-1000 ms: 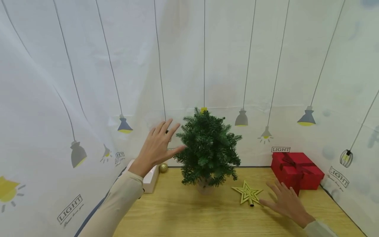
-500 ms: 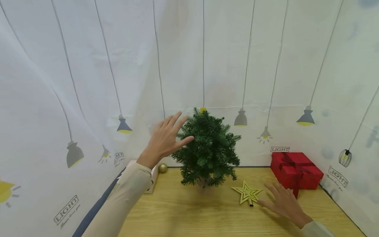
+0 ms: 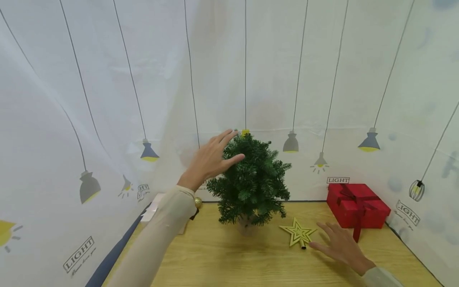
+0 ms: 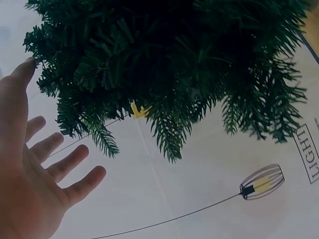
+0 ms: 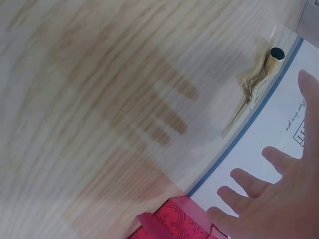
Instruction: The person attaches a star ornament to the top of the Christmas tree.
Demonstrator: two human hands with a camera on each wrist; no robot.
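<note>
A small green artificial Christmas tree stands upright on the wooden table. My left hand is raised at the tree's upper left, fingers spread; in the left wrist view the thumb tip of the left hand is close to the needles, and whether it touches them I cannot tell. A gold star tree topper lies flat right of the tree, its tube end toward me. Just right of the star hovers my right hand, fingers apart and holding nothing. The right wrist view shows the topper beyond the thumb of the right hand.
A red gift box with a dark red ribbon sits at the back right. Behind my left forearm are a small gold ball and a white box, partly hidden. A white curtain printed with lamps surrounds the table.
My left hand has moved right and upward, from beside the tree to its upper left. The right hand has shifted only slightly. Tree and star have stayed in place.
</note>
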